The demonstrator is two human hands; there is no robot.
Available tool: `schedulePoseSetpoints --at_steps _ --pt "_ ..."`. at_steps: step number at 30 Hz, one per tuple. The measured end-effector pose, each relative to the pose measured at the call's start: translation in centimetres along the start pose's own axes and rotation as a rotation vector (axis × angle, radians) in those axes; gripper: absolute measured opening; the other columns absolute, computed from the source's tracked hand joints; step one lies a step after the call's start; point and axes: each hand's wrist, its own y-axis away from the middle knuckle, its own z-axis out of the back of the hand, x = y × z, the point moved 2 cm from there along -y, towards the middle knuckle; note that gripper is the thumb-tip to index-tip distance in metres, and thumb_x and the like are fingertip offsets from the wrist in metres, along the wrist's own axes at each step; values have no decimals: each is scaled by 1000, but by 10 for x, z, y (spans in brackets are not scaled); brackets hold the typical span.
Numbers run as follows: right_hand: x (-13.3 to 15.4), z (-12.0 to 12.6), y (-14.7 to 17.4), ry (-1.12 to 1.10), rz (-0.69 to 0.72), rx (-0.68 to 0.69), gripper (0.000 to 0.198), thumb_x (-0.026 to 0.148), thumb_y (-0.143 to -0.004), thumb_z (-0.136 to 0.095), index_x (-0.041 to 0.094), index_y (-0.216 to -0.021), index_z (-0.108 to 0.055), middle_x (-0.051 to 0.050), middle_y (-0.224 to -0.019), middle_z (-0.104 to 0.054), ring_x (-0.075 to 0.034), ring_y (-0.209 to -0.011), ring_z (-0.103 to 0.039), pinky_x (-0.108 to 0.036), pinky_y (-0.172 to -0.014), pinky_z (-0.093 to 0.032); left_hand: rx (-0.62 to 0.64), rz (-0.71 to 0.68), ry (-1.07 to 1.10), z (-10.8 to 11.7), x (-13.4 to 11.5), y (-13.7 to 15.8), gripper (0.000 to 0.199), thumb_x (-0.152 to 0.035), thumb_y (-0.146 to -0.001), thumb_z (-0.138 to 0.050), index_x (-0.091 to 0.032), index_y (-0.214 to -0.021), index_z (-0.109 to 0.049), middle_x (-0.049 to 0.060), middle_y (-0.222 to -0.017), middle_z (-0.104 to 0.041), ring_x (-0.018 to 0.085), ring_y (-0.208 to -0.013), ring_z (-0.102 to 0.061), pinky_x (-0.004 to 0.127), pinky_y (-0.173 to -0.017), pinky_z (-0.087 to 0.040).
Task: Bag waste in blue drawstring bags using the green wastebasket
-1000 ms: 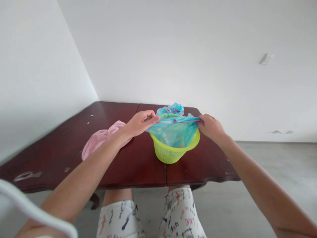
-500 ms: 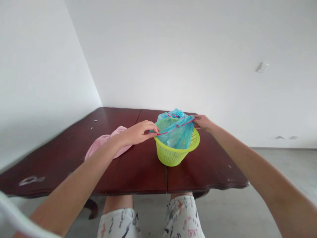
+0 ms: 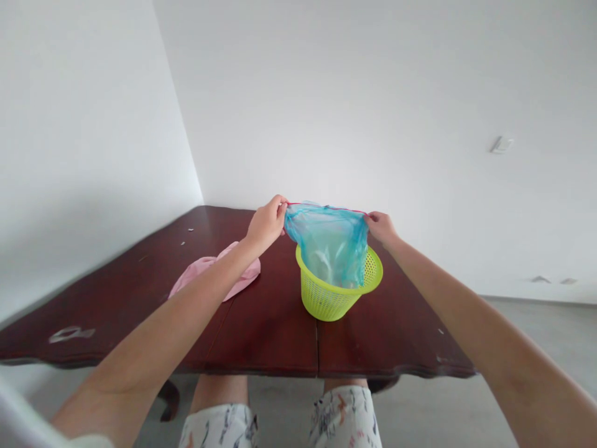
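Your left hand (image 3: 269,222) and right hand (image 3: 382,228): fingers of both pinch red-edged top of translucent blue plastic bag (image 3: 330,246), stretched between them. Bag's lower part inside round lime-green perforated plastic basket (image 3: 329,303) on dark red-brown wooden table (image 3: 275,336); crumpled pink cloth (image 3: 246,279) lies left.

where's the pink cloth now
In the head view, the pink cloth lies on the table, left of the green basket, partly hidden by the left forearm.
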Motion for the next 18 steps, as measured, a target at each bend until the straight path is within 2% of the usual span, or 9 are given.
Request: schedulePoseSetpoints --at_steps 3,6,9,11,15,18 --pt "5 6 -2 -75 49 17 36 51 -85 -95 24 -87 -71 -2 -77 -73 -21 -74 -69 -35 -73 -61 -49 -93 66 1 -4 -7 29 -52 -124 -53 -28 -124 -70 1 -87 -80 24 -75 -81 34 -75 -60" --pt "12 11 1 -196 105 52 40 58 -88 -92 26 -100 -71 -3 -95 -82 -22 -84 -79 -41 -87 -70 -101 -252 54 2 -8 -9 27 -46 -122 -57 -26 -118 -75 7 -106 -87 26 -98 -84 38 -92 -66" --pt "17 19 10 -286 165 51 39 58 -86 -91 29 -104 -71 -2 -103 -84 -23 -95 -82 -48 -99 -72 -140 -341 116 7 -15 -3 28 -45 -123 -58 -25 -121 -78 11 -129 -89 28 -118 -85 42 -104 -68" --pt "19 27 19 -317 203 40 35 53 -84 -91 30 -104 -74 -2 -107 -84 -23 -101 -82 -49 -103 -72 -162 -400 167 14 -22 3 26 -43 -123 -60 -25 -121 -79 13 -136 -88 29 -128 -85 45 -113 -68" --pt "27 47 40 -324 255 34 27 46 -83 -90 30 -101 -79 -2 -105 -84 -24 -101 -80 -47 -100 -70 -120 -586 152 32 -37 15 20 -23 -118 -59 -25 -121 -79 11 -136 -89 30 -145 -82 53 -129 -63" --pt "37 61 55 -138 366 49 22 42 -82 -92 28 -96 -82 -4 -100 -82 -24 -93 -76 -42 -88 -66 -119 -719 1 45 -47 13 28 -11 -113 -58 -26 -123 -80 9 -137 -89 29 -145 -82 53 -129 -64"
